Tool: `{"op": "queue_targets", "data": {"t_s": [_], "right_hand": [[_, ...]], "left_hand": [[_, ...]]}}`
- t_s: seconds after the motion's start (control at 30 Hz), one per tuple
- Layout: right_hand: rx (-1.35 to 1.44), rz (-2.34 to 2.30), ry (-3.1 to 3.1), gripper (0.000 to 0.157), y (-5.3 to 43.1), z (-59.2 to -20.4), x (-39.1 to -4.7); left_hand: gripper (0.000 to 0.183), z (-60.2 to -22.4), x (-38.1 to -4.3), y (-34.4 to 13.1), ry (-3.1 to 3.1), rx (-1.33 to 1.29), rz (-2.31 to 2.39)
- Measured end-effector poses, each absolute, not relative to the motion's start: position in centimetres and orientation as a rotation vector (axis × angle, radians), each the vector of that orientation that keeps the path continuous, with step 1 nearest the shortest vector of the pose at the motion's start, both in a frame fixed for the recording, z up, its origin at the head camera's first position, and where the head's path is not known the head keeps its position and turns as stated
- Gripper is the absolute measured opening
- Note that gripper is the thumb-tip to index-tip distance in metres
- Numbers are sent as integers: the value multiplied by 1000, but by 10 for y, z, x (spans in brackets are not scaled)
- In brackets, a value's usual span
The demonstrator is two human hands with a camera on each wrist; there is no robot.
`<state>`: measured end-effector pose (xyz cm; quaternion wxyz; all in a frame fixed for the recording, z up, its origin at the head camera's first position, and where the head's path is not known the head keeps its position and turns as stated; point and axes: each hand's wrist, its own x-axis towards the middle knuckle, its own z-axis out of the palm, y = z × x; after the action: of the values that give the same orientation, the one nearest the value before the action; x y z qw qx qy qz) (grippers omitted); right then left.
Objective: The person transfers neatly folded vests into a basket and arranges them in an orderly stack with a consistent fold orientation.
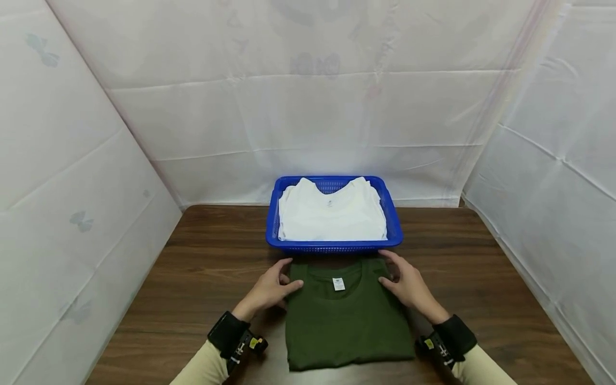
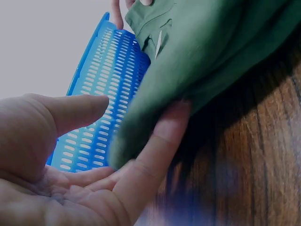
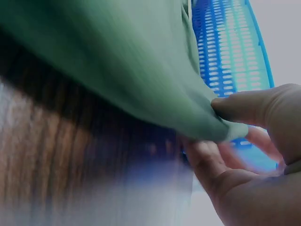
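A folded dark green T-shirt [image 1: 348, 326] lies on the table in front of the basket, its neckline and white label [image 1: 339, 284] facing up. At its upper left corner is my left hand [image 1: 269, 289]. In the left wrist view, the fingers [image 2: 157, 155] reach under the shirt's edge while the thumb [image 2: 84, 113] stays apart from the cloth. My right hand [image 1: 409, 283] is at the upper right corner. There, in the right wrist view, the thumb [image 3: 244, 107] rests on the green cloth [image 3: 141, 84] and the fingers lie beneath it, pinching the edge.
A blue plastic basket [image 1: 334, 245] stands just beyond the green shirt, near the back of the brown wooden table [image 1: 202, 278]. Folded white shirts [image 1: 332, 216] fill it. Pale sheets hang behind and on both sides of the table.
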<state>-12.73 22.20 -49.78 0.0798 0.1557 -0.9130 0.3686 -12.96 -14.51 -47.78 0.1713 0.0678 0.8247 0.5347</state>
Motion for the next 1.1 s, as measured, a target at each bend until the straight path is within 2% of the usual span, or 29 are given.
{"op": "queue_targets", "data": {"t_s": [0.2,0.43,0.67,1.1], "right_hand": [[580,1109,-2719,67,223,-501,-125],[844,1188,-2863,43,231,-502,-123],[825,1169,-2987,43,235,-499,-124],[788,1133,-3007,45,240,-502,-126]], "left_hand": [[79,-484,-134,-149,2203,402,1545],[53,-490,-139,-155,2188,666,1458],[41,-494,-145,-157,2361,717,1301],[39,-498,-149,-155,2431,676,1281]]}}
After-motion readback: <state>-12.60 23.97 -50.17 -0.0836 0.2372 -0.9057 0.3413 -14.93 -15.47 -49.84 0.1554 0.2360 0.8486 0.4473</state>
